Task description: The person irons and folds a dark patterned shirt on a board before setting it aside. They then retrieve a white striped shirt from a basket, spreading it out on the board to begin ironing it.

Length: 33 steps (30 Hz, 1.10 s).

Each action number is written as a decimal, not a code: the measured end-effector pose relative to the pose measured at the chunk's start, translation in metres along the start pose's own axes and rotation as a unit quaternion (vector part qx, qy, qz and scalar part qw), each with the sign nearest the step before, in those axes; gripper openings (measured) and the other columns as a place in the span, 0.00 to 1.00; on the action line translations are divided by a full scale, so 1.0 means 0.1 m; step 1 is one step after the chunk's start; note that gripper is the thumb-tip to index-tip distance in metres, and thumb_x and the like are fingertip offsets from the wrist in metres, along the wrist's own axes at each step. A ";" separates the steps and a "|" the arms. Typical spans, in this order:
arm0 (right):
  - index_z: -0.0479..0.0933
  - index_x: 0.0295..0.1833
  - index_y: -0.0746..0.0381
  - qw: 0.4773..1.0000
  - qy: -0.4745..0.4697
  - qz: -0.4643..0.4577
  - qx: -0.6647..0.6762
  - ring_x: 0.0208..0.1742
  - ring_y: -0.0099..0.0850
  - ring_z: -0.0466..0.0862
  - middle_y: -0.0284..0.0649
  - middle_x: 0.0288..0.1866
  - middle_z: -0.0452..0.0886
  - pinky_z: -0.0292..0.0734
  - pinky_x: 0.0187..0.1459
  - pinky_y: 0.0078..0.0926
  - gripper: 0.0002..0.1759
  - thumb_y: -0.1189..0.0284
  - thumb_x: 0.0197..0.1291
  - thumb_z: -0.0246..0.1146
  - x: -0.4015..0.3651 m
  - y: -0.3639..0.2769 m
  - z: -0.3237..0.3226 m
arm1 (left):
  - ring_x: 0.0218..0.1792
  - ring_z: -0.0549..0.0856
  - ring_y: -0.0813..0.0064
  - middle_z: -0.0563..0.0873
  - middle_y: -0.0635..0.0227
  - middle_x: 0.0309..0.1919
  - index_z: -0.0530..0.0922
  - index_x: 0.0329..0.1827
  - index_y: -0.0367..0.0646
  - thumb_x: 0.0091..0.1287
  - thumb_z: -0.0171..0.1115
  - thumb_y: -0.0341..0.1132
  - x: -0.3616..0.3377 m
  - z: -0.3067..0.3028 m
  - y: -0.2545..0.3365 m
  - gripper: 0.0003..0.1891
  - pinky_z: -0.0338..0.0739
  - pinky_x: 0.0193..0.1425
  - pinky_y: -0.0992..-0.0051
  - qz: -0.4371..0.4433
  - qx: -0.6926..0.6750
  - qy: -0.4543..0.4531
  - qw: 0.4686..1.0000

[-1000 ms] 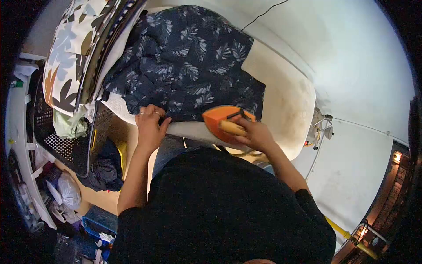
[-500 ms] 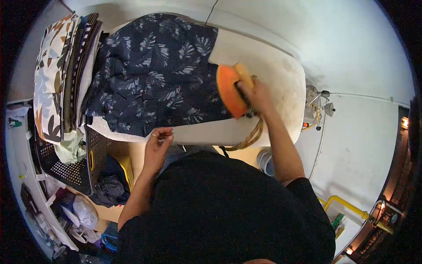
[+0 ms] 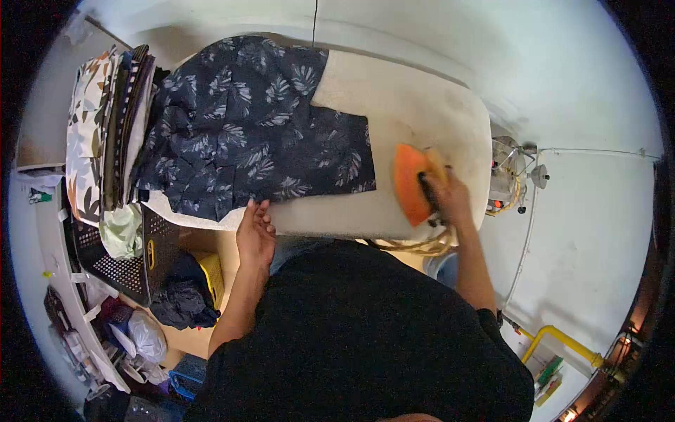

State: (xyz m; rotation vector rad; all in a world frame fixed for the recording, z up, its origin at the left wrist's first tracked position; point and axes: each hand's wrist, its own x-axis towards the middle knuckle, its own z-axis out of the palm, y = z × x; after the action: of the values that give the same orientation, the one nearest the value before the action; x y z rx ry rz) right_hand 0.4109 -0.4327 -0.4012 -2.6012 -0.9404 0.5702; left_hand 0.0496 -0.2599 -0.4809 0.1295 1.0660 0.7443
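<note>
A dark shirt with pale leaf prints [image 3: 239, 133] lies spread over a cream ironing board [image 3: 394, 84]. At the shirt's near edge is my left hand [image 3: 255, 239], palm turned up, its fingers loosely bent and apart with the fingertips right at the fabric. My right hand [image 3: 451, 200] is wrapped round the handle of an orange iron [image 3: 410, 184]. The iron is over the bare board, to the right of the sleeve end. Its cord [image 3: 415, 246] trails along the near edge of the board.
Folded clothes [image 3: 88, 137] are stacked at the board's left end. Below them, a dark perforated basket [image 3: 116, 264] holds pale green cloth [image 3: 121, 232]. Metal equipment with a hose [image 3: 508, 172] stands beyond the right end, near a yellow pipe [image 3: 566, 344].
My right hand has carried the iron rightward, off the sleeve and over the bare board. My left hand has shifted slightly, its fingers now turned upward at the shirt's edge.
</note>
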 end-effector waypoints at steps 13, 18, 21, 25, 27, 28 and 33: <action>0.76 0.59 0.68 0.986 0.151 0.065 0.005 0.49 0.57 0.84 0.60 0.46 0.84 0.77 0.50 0.46 0.35 0.45 0.65 0.60 0.52 1.08 -0.48 | 0.48 0.76 0.73 0.78 0.71 0.43 0.74 0.32 0.43 0.65 0.65 0.32 -0.02 1.42 0.63 0.08 0.70 0.54 0.69 0.580 0.418 -0.116 0.689; 0.75 0.65 0.64 0.973 0.220 -0.005 0.069 0.58 0.51 0.80 0.58 0.56 0.81 0.73 0.58 0.42 0.33 0.50 0.64 0.63 0.47 1.09 -0.47 | 0.53 0.80 0.48 0.82 0.50 0.51 0.79 0.41 0.34 0.59 0.64 0.31 -0.28 1.78 -0.05 0.11 0.72 0.62 0.57 0.330 0.694 -0.551 0.324; 0.77 0.63 0.62 0.918 0.370 -0.128 -0.066 0.55 0.49 0.80 0.54 0.50 0.82 0.72 0.58 0.42 0.28 0.56 0.63 0.66 0.32 0.96 -0.48 | 0.54 0.80 0.45 0.82 0.46 0.52 0.78 0.41 0.34 0.59 0.63 0.31 -0.35 1.68 -0.23 0.11 0.74 0.60 0.57 0.250 0.716 -0.577 0.302; 0.79 0.56 0.59 0.940 0.146 -0.269 0.149 0.57 0.44 0.76 0.45 0.52 0.80 0.69 0.62 0.42 0.22 0.76 0.54 0.59 0.12 0.72 -0.21 | 0.54 0.81 0.46 0.82 0.46 0.51 0.76 0.40 0.32 0.61 0.60 0.30 -0.48 1.84 -0.03 0.09 0.76 0.58 0.58 0.219 0.697 -0.581 0.358; 0.79 0.56 0.56 0.931 0.049 -0.329 0.148 0.60 0.44 0.76 0.43 0.54 0.80 0.68 0.64 0.42 0.27 0.79 0.46 0.58 0.11 0.60 0.09 | 0.53 0.81 0.46 0.83 0.47 0.49 0.74 0.38 0.32 0.61 0.59 0.28 -0.59 1.97 0.10 0.07 0.76 0.57 0.59 0.240 0.677 -0.591 0.368; 0.79 0.56 0.55 0.925 0.030 -0.350 0.146 0.60 0.44 0.76 0.42 0.54 0.81 0.68 0.65 0.41 0.28 0.79 0.44 0.57 0.09 0.55 0.24 | 0.53 0.81 0.46 0.83 0.47 0.49 0.73 0.37 0.32 0.60 0.58 0.27 -0.64 2.03 0.18 0.06 0.76 0.56 0.59 0.245 0.675 -0.581 0.383; 0.79 0.55 0.56 0.945 0.159 -0.261 0.113 0.61 0.44 0.76 0.41 0.54 0.81 0.68 0.65 0.42 0.26 0.80 0.45 0.60 0.05 0.55 0.62 | 0.53 0.82 0.57 0.83 0.49 0.49 0.67 0.32 0.35 0.59 0.55 0.24 -0.76 2.24 0.62 0.05 0.76 0.57 0.62 0.313 0.652 -0.537 0.435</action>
State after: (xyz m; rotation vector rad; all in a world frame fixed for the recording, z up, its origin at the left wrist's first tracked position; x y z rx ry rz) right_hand 0.4153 -0.4600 -0.4794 -2.0337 -1.2928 0.1018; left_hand 0.1851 -0.2042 -0.2849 2.1745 -0.0088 0.1057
